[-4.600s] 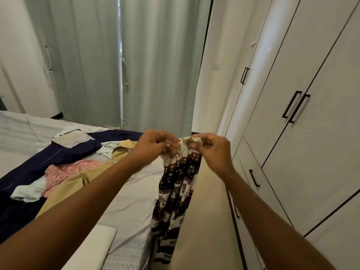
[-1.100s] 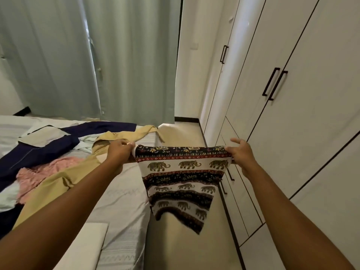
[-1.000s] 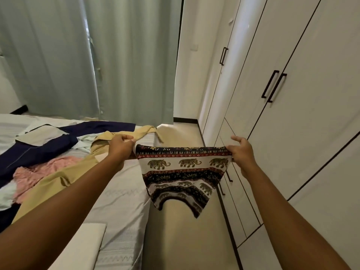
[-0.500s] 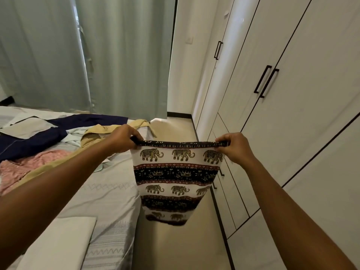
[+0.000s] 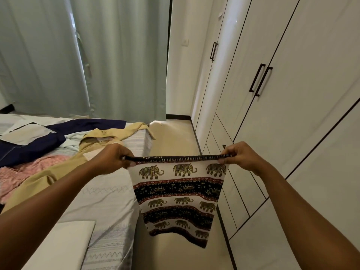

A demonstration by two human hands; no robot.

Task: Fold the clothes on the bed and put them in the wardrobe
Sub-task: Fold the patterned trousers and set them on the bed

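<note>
Grip of left hand (image 5: pixel 113 161), right hand (image 5: pixel 242 157) unchanged; garment (image 5: pixel 177 197) flatter

Soft daylight seeps through the curtains (image 5: pixel 120 55), brightest at the slit between them. The room is evenly lit, slightly dim. A pale sheen runs down the wardrobe (image 5: pixel 231 36) at its rounded edge. Shadows are faint. Straight lines bow toward the edges; focus is sharp throughout.

The top corners of the elephant cloth (image 5: pixel 177 193) are hidden inside the fingers of the left hand (image 5: pixel 112 159) and the right hand (image 5: pixel 240 157). The pink garment (image 5: pixel 25 168) is cut off by the left edge (so is the bed (image 5: pixel 105 193)). Part of the yellow garment (image 5: pixel 109 135) is covered by the left arm (image 5: pixel 48 201). The wardrobe (image 5: pixel 292 114) is cut off at the top and right.
</note>
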